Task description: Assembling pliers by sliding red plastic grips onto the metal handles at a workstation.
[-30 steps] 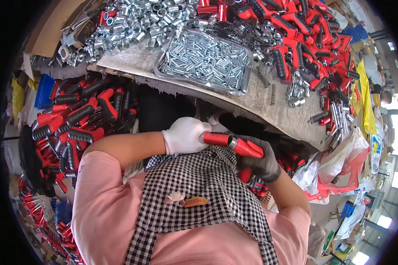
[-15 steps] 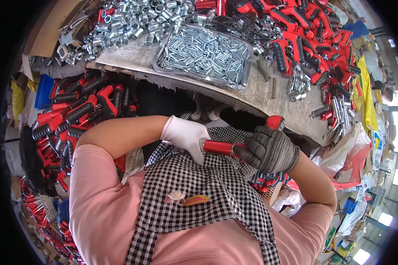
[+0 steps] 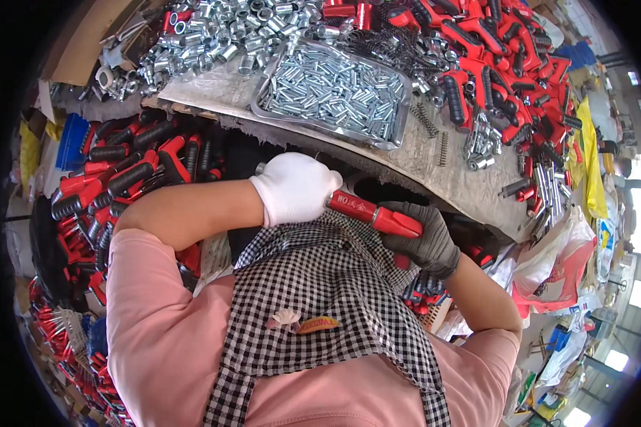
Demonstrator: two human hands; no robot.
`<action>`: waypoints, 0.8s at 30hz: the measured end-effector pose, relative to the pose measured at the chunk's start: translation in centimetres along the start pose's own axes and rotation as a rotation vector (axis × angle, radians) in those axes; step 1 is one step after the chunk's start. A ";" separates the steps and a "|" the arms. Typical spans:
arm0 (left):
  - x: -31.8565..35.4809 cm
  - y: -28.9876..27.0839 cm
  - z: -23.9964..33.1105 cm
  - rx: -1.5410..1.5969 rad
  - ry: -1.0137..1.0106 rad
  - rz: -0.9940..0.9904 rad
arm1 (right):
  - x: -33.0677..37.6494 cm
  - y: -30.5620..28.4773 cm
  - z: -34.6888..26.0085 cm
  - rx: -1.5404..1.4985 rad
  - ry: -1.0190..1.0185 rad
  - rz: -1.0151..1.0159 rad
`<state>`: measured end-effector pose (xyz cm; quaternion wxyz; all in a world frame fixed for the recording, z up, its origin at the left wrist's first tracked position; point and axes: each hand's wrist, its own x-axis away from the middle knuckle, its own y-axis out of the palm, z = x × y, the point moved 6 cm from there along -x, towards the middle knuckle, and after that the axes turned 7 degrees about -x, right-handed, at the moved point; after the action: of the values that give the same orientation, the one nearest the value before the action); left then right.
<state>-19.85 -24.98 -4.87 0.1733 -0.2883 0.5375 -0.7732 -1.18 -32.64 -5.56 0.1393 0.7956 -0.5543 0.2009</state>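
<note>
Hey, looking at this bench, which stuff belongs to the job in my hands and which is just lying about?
In the job:
- red-bodied tool, held by left hand and right hand
- likely, as parts: red-and-black handles, metal pins, metal sleeves, coil springs

Apparently just lying about:
- white-and-red plastic bag
- yellow sheeting
- blue bin

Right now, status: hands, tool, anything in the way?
Left hand closed on red tool at one end. Right hand gripping the other. Workbench just beyond; no obstruction visible.
</note>
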 end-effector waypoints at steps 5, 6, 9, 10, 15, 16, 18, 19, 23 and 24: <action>-0.2 -1.5 -0.3 -0.064 0.003 -0.037 | -0.2 0.1 0.2 0.118 -0.128 0.049; -0.2 -1.7 -0.2 -0.047 0.008 -0.062 | -0.1 -0.3 -0.2 0.148 -0.181 0.041; 0.0 -1.6 0.0 -0.018 0.002 -0.040 | 0.3 -0.5 -1.0 0.088 -0.090 0.040; 0.0 -1.3 0.0 -0.024 0.006 -0.041 | 0.5 -0.4 -1.5 0.233 -0.184 0.041; -0.4 0.8 0.2 0.038 0.060 0.046 | 1.1 -0.3 -1.0 0.358 -0.307 0.084; -0.5 1.4 0.3 0.071 0.063 0.005 | 1.0 -0.3 -0.5 0.268 -0.178 0.047; -0.6 2.2 0.5 0.094 0.096 0.000 | 0.9 -0.5 0.2 0.172 -0.043 0.012; -0.6 2.9 0.7 0.118 0.114 -0.021 | 0.8 -0.6 0.4 0.170 -0.039 -0.022; -1.1 3.8 0.6 0.127 0.128 -0.025 | 0.9 -0.5 1.0 0.135 -0.040 -0.035; -1.2 4.0 0.7 0.127 0.130 -0.027 | 1.1 -0.3 1.4 0.133 -0.039 -0.033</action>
<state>-18.67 -26.21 -8.70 0.1455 -0.2330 0.4936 -0.8252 -0.31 -34.02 -6.32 0.0788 0.8158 -0.5293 0.2194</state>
